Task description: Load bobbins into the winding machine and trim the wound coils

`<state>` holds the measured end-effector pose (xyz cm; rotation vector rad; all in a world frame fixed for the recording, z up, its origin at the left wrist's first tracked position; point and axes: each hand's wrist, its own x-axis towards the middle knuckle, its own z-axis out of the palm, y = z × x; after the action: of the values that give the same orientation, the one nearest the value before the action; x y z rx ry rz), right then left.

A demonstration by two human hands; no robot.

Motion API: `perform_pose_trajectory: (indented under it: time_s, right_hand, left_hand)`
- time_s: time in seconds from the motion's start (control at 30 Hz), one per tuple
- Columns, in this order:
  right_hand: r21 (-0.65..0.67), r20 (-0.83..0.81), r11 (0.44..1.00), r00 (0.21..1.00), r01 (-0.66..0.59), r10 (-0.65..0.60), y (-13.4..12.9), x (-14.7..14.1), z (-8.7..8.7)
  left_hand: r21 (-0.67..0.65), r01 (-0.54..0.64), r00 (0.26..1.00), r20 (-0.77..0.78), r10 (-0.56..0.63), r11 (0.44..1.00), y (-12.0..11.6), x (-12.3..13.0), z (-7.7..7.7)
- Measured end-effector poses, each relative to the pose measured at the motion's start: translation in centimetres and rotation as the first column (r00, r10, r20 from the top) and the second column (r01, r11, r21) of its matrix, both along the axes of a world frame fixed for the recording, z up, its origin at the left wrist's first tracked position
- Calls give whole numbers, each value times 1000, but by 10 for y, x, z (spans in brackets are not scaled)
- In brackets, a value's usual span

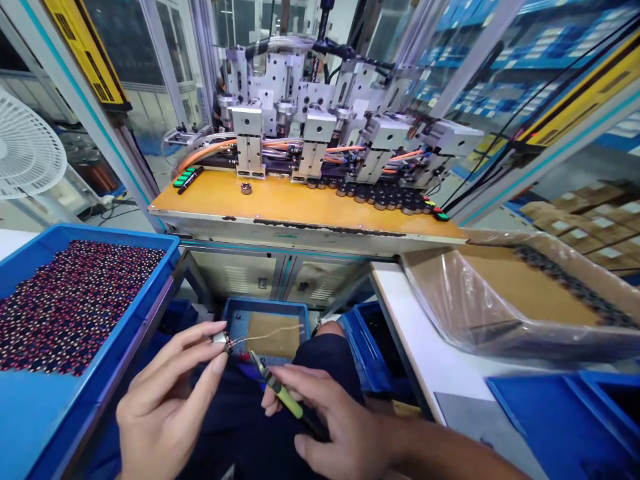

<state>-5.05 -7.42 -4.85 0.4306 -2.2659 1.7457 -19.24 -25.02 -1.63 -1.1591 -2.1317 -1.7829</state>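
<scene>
Between the thumb and fingertips of my left hand (pixel 167 400) is a small round metal part (pixel 220 339), partly covered by the fingers. Thin copper-coloured wires (pixel 270 332) stick out of it toward the right. My right hand (pixel 340 417) is closed around a pair of cutting pliers (pixel 287 399) with green and black handles. The pliers' tip points up and left, just below the wires and apart from the part. Both hands are above my lap.
At left stands a blue tray (pixel 173 250) full of small dark-and-red parts. Ahead, a machine (pixel 317 127) rises over an orange worktop (pixel 280 203) bearing black round parts (pixel 385 197). A plastic-lined box (pixel 465 293) lies at right. Below is a blue bin (pixel 265 305).
</scene>
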Motion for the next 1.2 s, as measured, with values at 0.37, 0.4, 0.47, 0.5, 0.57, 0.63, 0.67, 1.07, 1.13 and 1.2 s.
perform_pose_trajectory:
  time_s: [0.37,0.4,0.47,0.5,0.57,0.63,0.67,1.07,1.13,1.2]
  right_hand:
    - [-55,-35,998,999,-12,10,-6,-19,9]
    - [-55,-26,998,1000,-16,14,-7,-19,10]
    - [-61,13,998,1000,-24,25,-8,-20,12]
    - [-66,38,997,999,-28,30,-8,-20,12]
    - [-82,82,996,996,-34,41,-8,-19,13]
    - [-89,106,996,994,-31,40,-8,-19,15]
    - [-82,119,996,993,-18,28,-8,-19,16]
    - [-191,253,981,967,19,30,-1,-8,21]
    - [-133,228,991,973,-12,42,2,-2,26]
    - [-96,244,995,968,-38,60,2,2,32]
  left_hand:
    - [-18,4,999,-49,-5,1000,-6,0,1]
    - [-20,3,999,-53,-4,1000,-6,0,1]
    - [-21,-2,998,-61,0,1000,-6,0,1]
    - [-23,-3,998,-63,2,1000,-6,0,0]
    - [-26,-3,998,-60,2,1000,-6,0,0]
    - [-25,0,999,-51,-1,1000,-6,1,-1]
    - [-22,2,999,-44,-3,1000,-6,1,-2]
    - [113,161,985,-81,-153,980,-8,-7,-9]
    - [186,193,981,-3,-195,963,-8,-7,-11]
    - [222,212,974,37,-225,952,-8,-5,-12]
